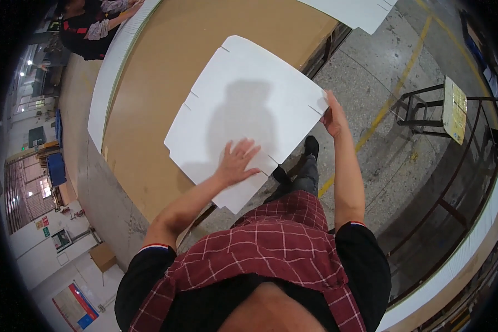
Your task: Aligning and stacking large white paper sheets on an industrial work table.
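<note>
A white die-cut cardboard blank (260,63) with short slots along its edges lies on a brown-topped table (155,83). Its near end juts past the table edge toward my body. Flat on the near part of the blank rests my left hand (238,164), fingers spread and holding nothing. At the right edge, my right hand (334,116) grips the board near a corner, with some fingers out of sight beneath it. A dark shadow falls across the middle of the white surface.
Stacked white sheets (109,94) line the table's left side, where another person (88,27) reaches over them. More white board (354,12) sits at the far right. A stool (445,110) stands on the floor at right, beside a metal rack (454,210).
</note>
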`<state>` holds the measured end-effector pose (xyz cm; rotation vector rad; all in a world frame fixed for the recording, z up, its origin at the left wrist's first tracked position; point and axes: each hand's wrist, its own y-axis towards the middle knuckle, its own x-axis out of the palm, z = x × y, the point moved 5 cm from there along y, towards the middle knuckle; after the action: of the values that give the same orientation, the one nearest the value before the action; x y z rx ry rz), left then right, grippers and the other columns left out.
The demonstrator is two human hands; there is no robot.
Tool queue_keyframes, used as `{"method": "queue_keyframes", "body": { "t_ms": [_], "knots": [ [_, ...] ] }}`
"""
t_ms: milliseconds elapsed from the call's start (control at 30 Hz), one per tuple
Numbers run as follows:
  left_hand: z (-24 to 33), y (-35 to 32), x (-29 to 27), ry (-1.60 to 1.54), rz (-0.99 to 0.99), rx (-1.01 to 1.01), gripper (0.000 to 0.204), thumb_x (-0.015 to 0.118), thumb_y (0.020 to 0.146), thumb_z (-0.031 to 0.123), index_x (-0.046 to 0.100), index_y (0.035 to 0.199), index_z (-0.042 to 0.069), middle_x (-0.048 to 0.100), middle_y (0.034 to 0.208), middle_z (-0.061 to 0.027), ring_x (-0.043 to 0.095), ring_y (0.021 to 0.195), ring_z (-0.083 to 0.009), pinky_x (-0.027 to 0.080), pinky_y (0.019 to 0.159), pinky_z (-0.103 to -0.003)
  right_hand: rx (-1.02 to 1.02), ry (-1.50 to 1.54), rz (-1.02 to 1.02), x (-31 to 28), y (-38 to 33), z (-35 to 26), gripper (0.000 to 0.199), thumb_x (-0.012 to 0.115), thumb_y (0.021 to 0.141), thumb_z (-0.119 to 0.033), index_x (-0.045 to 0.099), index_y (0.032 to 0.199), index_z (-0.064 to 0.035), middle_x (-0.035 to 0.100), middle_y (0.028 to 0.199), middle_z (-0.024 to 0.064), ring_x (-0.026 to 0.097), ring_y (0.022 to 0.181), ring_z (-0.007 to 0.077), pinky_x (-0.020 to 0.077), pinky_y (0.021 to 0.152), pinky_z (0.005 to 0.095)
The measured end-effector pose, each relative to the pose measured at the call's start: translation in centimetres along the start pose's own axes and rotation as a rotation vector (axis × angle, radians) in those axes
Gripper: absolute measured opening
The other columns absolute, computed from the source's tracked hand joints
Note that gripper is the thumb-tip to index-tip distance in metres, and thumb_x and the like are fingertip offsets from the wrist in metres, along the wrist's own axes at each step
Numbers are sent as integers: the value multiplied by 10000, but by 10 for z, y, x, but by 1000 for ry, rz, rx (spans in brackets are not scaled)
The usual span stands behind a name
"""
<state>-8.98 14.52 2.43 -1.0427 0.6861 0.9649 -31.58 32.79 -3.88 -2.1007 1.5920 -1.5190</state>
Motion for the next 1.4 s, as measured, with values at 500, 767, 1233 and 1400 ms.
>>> {"method": "queue_keyframes", "body": {
  "t_ms": [500, 767, 1233, 1400],
  "knots": [
    [-13, -5, 0, 292, 59, 25, 640, 374, 738, 548, 230, 1252, 195, 102, 1327, -63, 26, 1229, -255, 28, 911, -563, -336, -502, 150, 26, -21, -9, 210, 615, 658, -113, 577, 812, 23, 581, 704, 52, 542, 588, 135, 424, 527, 243],
    [-24, -30, 14, 258, 22, -5, 647, 381, 739, 541, 230, 1249, 173, 90, 1328, -76, 17, 1228, -268, 4, 912, -559, -745, -1006, 209, 67, -67, -15, 294, 629, 605, -145, 564, 834, 26, 590, 682, 80, 554, 598, 152, 431, 567, 283],
    [-32, -51, 23, 227, 25, -42, 643, 335, 747, 561, 198, 1262, 201, 59, 1338, -55, -18, 1233, -245, -8, 922, -554, -593, -1121, 150, 89, -84, -1, 277, 654, 599, -144, 583, 815, 13, 598, 770, 80, 548, 648, 136, 428, 591, 275],
    [-29, -62, 23, 280, 1, 4, 645, 343, 744, 561, 193, 1263, 208, 67, 1337, -56, -7, 1233, -248, -7, 922, -553, -442, -743, 73, 31, -47, 27, 281, 657, 595, -111, 577, 837, 7, 592, 801, 73, 554, 710, 166, 425, 644, 281]
  ]
}}
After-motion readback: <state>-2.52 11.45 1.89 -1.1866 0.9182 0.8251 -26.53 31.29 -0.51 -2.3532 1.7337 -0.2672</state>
